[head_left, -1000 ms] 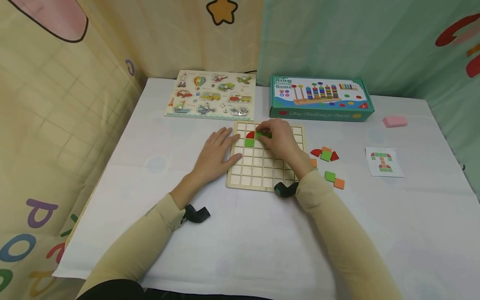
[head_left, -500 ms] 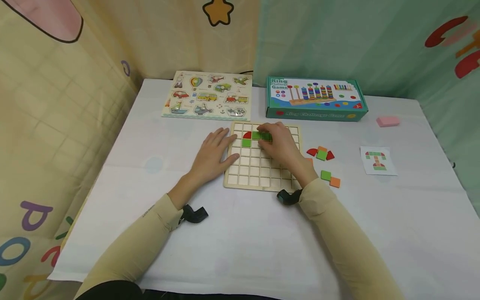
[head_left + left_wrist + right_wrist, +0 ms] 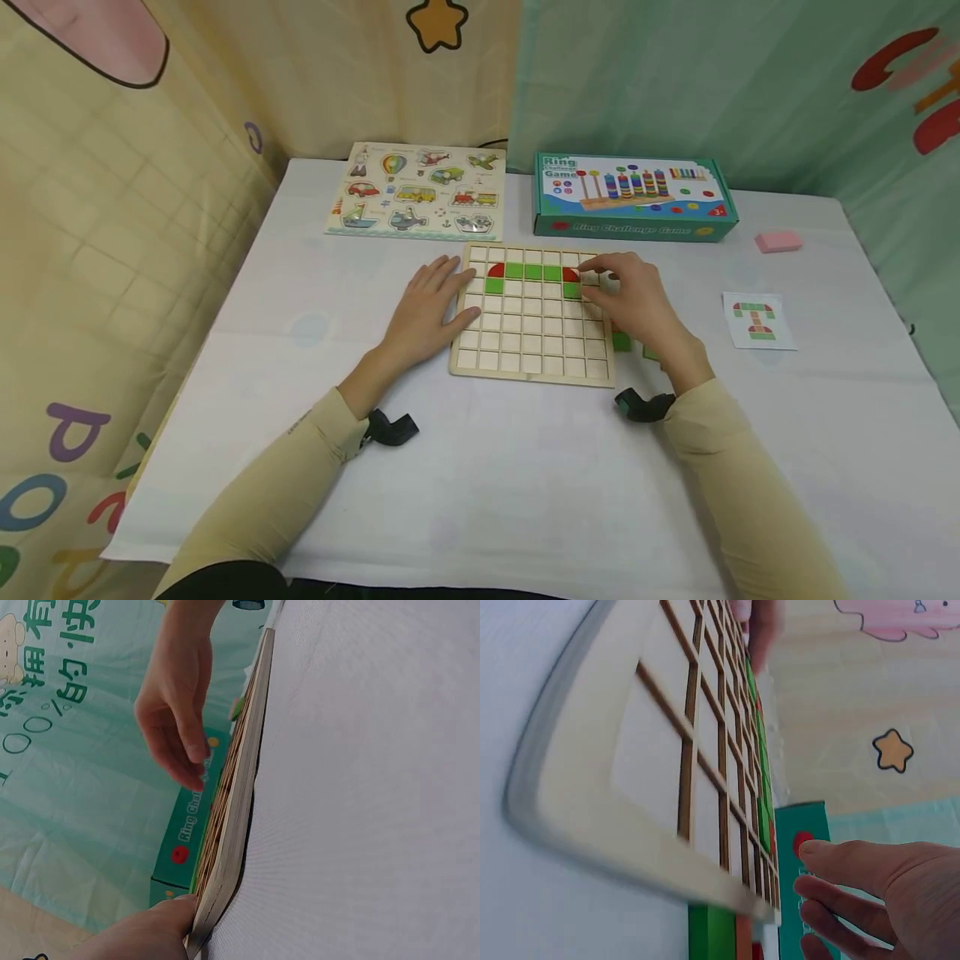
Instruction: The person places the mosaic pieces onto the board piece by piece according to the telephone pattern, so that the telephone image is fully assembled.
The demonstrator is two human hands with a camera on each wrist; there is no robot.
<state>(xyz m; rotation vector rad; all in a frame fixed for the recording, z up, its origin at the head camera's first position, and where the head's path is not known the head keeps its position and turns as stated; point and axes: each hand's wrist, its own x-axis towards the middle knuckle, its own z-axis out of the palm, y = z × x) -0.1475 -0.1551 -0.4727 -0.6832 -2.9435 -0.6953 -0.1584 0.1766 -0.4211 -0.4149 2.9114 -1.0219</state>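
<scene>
The wooden grid board (image 3: 531, 377) lies flat, with three green squares (image 3: 533, 272) between a left red piece (image 3: 496, 270) and a right red piece (image 3: 570, 274). Below each red piece sits one green square (image 3: 572, 291). My left hand (image 3: 427, 312) rests spread at the board's left edge, its thumb on the rim in the left wrist view. My right hand (image 3: 637, 300) hovers at the board's right side, fingertips beside the right red piece. In the right wrist view its thumb and fingers (image 3: 855, 847) stand apart with nothing between them.
Loose green pieces (image 3: 621, 342) lie partly hidden by my right hand. A pattern card (image 3: 759, 333) and a pink block (image 3: 778, 242) are farther right. Behind the board stand a picture puzzle (image 3: 416, 217) and a green game box (image 3: 637, 227).
My right hand has moved right, from over the green row to the board's right side. The right red piece and the green square below it, covered before, now show. My left hand stays put.
</scene>
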